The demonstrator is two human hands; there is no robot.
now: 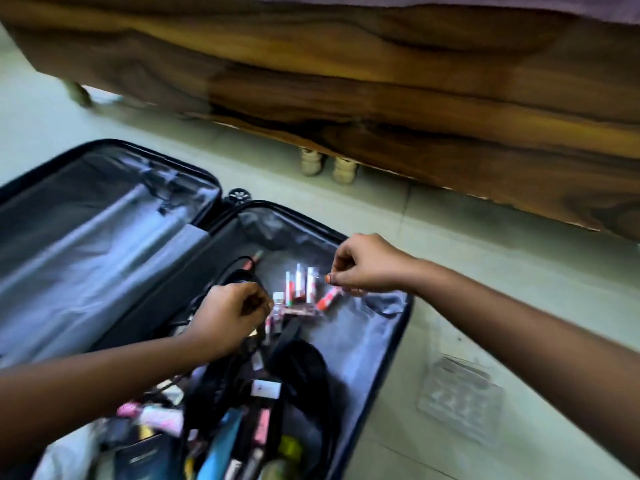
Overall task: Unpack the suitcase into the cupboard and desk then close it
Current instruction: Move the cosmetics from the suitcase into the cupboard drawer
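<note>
The dark suitcase (pixel 391 344) lies open on the floor, both halves lined in shiny grey. Its near half holds several small red-and-white tubes (pixel 300 284), a white-capped bottle (pixel 278 296), black cables (pixel 235 271), a black pouch (pixel 301 362) and a blurred heap of cosmetics (pixel 242 441). My left hand (pixel 228 315) hovers over the cables beside the bottle with its fingers curled; what it holds is hidden. My right hand (pixel 363 265) is just above the tubes, fingers curled and pinched together, with an orange spot at the thumb tip. The other half (pixel 90 237) looks empty.
A wooden bed frame (pixel 346 81) on pale round feet (pixel 329 166) runs across the back, close behind the suitcase. A clear plastic case (pixel 460 400) lies on the tiled floor to the right of the suitcase. A suitcase wheel (pixel 238 196) shows at the hinge.
</note>
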